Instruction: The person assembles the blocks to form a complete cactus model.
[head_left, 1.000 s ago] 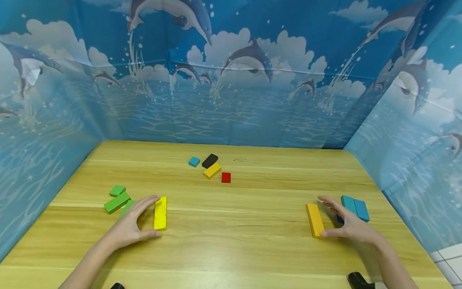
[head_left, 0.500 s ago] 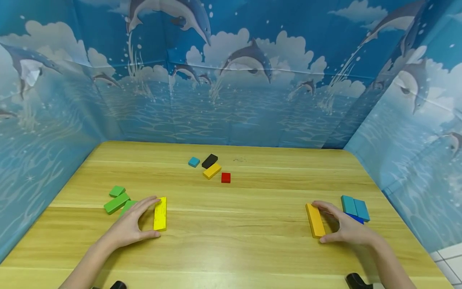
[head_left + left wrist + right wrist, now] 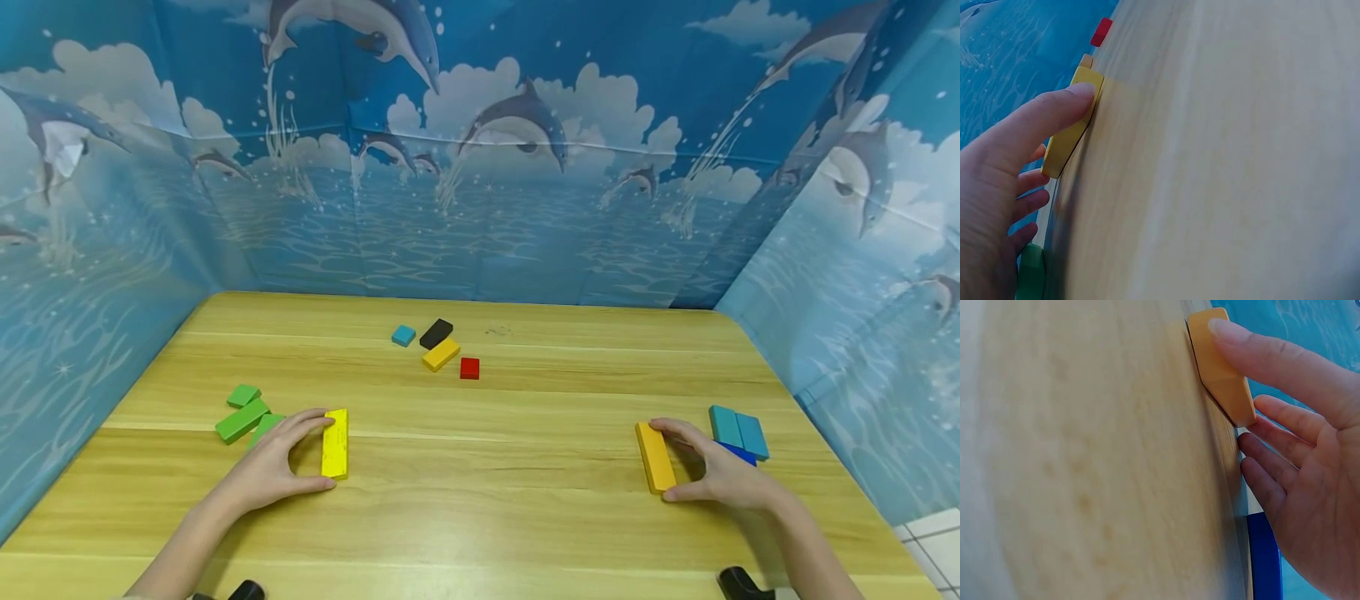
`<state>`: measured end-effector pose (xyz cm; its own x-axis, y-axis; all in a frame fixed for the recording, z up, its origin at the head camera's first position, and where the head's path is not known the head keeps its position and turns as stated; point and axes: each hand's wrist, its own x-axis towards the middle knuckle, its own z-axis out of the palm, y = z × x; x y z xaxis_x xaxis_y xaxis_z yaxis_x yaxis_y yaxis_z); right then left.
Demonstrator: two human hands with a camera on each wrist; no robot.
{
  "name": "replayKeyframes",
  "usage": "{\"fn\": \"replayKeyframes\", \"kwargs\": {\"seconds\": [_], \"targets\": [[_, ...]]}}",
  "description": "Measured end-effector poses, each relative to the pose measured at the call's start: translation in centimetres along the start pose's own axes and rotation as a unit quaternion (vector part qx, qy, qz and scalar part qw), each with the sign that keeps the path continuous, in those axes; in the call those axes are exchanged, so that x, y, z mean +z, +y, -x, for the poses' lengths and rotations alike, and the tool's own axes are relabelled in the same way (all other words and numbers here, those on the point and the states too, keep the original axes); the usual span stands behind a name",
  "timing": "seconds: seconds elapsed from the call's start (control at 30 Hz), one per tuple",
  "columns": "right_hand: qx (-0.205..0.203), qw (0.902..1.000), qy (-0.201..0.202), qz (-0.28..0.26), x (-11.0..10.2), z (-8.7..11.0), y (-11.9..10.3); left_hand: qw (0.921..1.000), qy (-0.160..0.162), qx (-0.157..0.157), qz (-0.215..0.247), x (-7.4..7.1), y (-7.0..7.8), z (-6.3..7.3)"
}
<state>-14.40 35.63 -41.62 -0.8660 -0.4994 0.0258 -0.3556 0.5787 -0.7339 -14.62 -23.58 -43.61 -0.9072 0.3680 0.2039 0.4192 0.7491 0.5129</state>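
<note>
Pinching a long yellow block [image 3: 335, 443] between thumb and forefinger, the left hand [image 3: 272, 468] has it flat on the tabletop [image 3: 480, 500], and it has barely budged over the last second. Across from it, the right hand [image 3: 722, 475] is the one that moved: a second ago its fingers were spread loose beside the orange block [image 3: 655, 457]; now thumb and forefinger are clamped on that block's two ends. So both long blocks look gripped and ready to travel, by my reading.

Left of the yellow block, just past the knuckles, sit the green blocks [image 3: 242, 414]. Far beyond it, toward the back, a little cluster: a small blue square [image 3: 403, 335], a black block [image 3: 436, 333], a short yellow block [image 3: 441, 354] and a red square [image 3: 469, 367]. Far right of the yellow block, behind the right hand, lie teal blocks [image 3: 738, 430] over a dark blue one [image 3: 738, 452].

Between the yellow block and the orange one, a broad stretch of bare wood runs to the near edge; the dolphin backdrop [image 3: 480, 167] walls in three sides.
</note>
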Motion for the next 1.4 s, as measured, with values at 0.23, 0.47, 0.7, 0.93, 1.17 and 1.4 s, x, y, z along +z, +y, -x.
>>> {"fn": "replayKeyframes", "kwargs": {"seconds": [0.23,0.47,0.7,0.93,1.17,1.4], "targets": [[-0.002,1.0000,0.001,0.007,0.0,-0.1,0.0,1.0000,0.005,-0.003,-0.002,0.1,0.0,-0.2],[-0.007,0.9999,0.000,0.008,0.0,-0.1,0.1,0.9997,0.013,0.004,0.020,0.6,0.7,-0.7],[-0.011,0.9999,-0.001,0.012,-0.1,-0.1,0.2,0.9960,0.022,0.032,0.081,1.6,3.1,-1.8],[-0.007,0.9999,-0.004,0.009,-0.1,-0.2,0.0,0.9904,0.031,0.079,0.110,3.4,6.4,-2.9],[-0.006,0.9999,-0.008,0.005,-0.1,-0.2,0.2,0.9877,0.017,0.091,0.126,5.7,9.7,-3.5],[-0.005,0.9999,-0.007,0.008,-0.1,-0.2,0.3,0.9853,-0.010,0.110,0.130,7.9,12.2,-3.8]]}}
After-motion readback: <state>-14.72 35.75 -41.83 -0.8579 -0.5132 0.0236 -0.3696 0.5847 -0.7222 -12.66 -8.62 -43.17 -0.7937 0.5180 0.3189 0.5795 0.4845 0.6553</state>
